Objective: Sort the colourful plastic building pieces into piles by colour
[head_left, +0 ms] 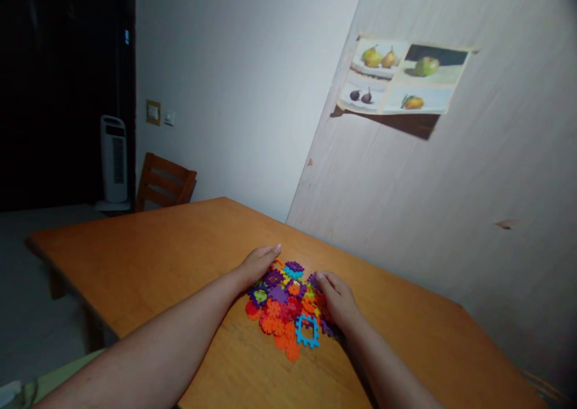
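A heap of colourful plastic gear-shaped pieces (278, 295) lies on the wooden table between my two hands. My left hand (260, 265) rests along the far left side of the heap, open and slightly cupped, its thumb stretched out. On the opposite side, my right hand (336, 296) curves around the heap's edge, its thumb against a purple gear piece (312, 281). Most of its fingers are hidden; it looks cupped, not closed. Nearest me lie a blue square-holed piece (307, 344) and several orange round pieces (293, 352).
The wooden table (148, 259) reaches to the wall on the right. Behind its far left side stands a wooden chair (164, 181), with a white tower-shaped appliance (114, 163) farther back. A sheet of fruit pictures (392, 84) hangs on the wall.
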`<state>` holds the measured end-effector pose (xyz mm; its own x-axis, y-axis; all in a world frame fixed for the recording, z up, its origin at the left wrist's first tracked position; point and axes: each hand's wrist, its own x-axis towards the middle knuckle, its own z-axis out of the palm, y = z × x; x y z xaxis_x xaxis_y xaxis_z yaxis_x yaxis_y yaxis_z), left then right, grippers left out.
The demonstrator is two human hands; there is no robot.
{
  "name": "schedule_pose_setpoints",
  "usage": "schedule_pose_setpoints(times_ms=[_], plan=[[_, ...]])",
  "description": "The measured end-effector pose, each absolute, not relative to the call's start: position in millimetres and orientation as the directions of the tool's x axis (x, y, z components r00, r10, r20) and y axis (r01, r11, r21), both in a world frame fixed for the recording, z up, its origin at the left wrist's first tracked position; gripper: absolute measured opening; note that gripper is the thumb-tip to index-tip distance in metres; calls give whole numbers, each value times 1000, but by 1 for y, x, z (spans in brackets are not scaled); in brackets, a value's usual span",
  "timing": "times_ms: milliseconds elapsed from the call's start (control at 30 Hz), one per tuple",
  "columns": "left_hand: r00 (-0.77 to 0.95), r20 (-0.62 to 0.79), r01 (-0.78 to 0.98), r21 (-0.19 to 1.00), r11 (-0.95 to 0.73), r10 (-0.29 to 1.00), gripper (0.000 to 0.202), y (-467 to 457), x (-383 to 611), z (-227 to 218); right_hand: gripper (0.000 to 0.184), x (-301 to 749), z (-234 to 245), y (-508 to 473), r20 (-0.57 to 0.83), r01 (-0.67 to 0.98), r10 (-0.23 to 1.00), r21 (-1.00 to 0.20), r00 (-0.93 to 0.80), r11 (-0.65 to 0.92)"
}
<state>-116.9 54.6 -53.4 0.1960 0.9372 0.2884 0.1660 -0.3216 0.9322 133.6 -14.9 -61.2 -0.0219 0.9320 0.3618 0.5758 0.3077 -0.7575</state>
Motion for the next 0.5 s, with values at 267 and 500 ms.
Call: schedule_pose_setpoints(times_ms=[267,500], plan=[[216,327,286,880,-380,920,52,58,-121,-60,65,99,-46,18,263,676,938,-651,-226,345],[340,393,230,846,-480,854,56,55,-117,-57,57,94,-37,-1,300,643,916,-653,-266,400]])
